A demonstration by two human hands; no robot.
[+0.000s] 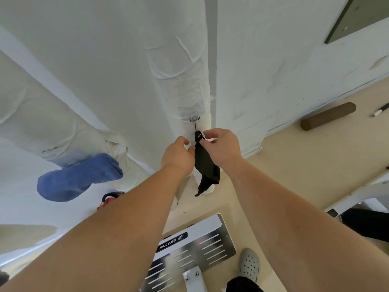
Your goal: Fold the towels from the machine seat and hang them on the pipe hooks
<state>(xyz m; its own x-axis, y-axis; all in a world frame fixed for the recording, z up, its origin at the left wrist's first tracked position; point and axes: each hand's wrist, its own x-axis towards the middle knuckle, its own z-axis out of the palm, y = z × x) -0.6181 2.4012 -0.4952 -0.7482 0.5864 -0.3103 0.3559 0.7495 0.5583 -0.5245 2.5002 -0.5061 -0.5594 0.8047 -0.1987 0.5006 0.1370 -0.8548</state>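
A black towel [206, 165] hangs down the white wrapped vertical pipe [185, 81], its top bunched just under a small metal hook [194, 120]. My right hand [221, 146] pinches the towel's top end. My left hand [179, 154] has its fingers curled against the towel's left edge near the top. A folded blue towel [77, 178] hangs from the slanted wrapped pipe [48, 123] on the left.
A white metal machine footplate [195, 245] lies below on the beige floor, with my grey clog [249, 264] beside it. A brown foam roller [328, 115] lies by the wall at right. A red object [109, 199] shows behind my left forearm.
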